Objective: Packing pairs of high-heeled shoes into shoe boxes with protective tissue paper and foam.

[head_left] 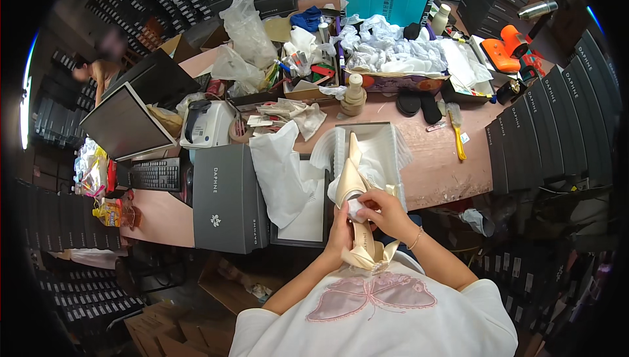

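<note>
My left hand [339,231] is wrapped round the side of a cream pointed-toe shoe [349,185], held tilted with its toe away from me. The insole and a bow-like strap [371,255] lie toward my chest. My right hand [388,214] is closed, its fingertips pinching a white wad of paper [355,209] at the shoe's opening. Beyond my hands stands a white open tray [396,154] lined with translucent wrap, white paper inside. Left of it, an open grey shoebox [303,239] is partly covered by a sheet of white tissue paper [280,168].
A closed dark grey shoebox [226,203] sits left, beside a keyboard [156,174] and monitor [126,121]. A yellow-handled brush [459,138] lies to the right. Stacked shoeboxes [553,131] line the right edge. Crumpled white paper [393,45] fills a box at the back.
</note>
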Demonstrator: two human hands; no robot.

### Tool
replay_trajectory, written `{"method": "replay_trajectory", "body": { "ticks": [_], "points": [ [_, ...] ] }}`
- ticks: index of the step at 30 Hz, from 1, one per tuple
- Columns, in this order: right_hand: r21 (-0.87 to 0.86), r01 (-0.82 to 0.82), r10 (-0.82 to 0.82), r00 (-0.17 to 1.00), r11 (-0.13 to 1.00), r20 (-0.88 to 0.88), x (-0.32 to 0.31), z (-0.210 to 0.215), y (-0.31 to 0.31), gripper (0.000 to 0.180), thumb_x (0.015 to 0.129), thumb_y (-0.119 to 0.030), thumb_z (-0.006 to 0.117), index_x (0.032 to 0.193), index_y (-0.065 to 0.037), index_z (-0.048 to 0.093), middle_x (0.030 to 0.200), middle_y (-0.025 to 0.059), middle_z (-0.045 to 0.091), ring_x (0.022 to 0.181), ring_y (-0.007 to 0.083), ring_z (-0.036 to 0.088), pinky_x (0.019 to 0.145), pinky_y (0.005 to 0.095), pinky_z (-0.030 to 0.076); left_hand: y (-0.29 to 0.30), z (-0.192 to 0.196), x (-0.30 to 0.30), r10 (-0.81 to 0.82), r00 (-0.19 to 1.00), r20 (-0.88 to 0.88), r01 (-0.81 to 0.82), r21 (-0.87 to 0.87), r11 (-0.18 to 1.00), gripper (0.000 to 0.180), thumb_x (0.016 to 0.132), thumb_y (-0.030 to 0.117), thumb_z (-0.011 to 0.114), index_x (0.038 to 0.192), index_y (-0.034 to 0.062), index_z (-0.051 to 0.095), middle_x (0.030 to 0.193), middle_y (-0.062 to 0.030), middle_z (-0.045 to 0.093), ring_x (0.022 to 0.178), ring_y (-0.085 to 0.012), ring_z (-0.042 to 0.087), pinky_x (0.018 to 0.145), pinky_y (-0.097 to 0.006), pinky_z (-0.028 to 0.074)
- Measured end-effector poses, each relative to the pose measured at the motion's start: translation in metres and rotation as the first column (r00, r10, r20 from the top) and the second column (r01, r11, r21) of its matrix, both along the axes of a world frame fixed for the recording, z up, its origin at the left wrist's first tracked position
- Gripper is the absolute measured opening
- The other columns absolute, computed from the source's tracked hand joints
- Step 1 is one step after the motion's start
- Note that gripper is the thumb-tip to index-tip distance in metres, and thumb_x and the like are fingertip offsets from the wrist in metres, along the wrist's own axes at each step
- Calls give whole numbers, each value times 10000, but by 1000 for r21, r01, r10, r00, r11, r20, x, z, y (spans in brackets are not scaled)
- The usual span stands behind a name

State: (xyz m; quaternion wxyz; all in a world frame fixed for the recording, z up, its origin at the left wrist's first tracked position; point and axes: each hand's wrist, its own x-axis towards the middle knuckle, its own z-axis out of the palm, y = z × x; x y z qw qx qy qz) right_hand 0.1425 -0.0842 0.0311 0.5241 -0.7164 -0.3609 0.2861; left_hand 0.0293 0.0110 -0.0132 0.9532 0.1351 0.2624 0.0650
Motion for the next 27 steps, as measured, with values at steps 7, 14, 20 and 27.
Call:
{"method": "replay_trajectory", "body": {
  "ticks": [7,14,20,27],
  "points": [
    [-10,43,-31,848,999,530,-7,0,9,173,744,-132,716,860,-40,626,800,95,567,759,307,577,676,388,473,1,7,-6,-34,988,-149,70,245,967,467,988,475,387,1269,102,398,1107,-105,555,944,-180,609,775,-322,539],
    [73,67,-92,907,995,410,20,11,5,632,725,-124,756,1282,-35,472,1145,193,548,1041,356,555,856,379,462,-9,17,16,-231,966,-119,256,294,921,777,913,702,155,1160,73,541,868,-62,618,678,-171,627,619,-268,541],
    [-61,113,-91,953,992,288,61,2,-11,842,716,-169,771,1421,-16,337,1205,241,553,1105,354,555,933,358,440,-26,25,56,-212,976,-51,218,252,943,791,907,700,190,1213,43,505,973,-102,609,821,-185,623,721,-275,525],
    [-107,443,-402,874,890,274,185,-67,-83,741,763,-226,739,1385,-23,391,1306,259,481,1187,387,496,990,394,407,62,-10,104,-253,905,-342,255,913,-318,309,882,143,558,1140,-25,576,1197,-171,566,1116,-310,548,959,-393,438]
  ]
}}
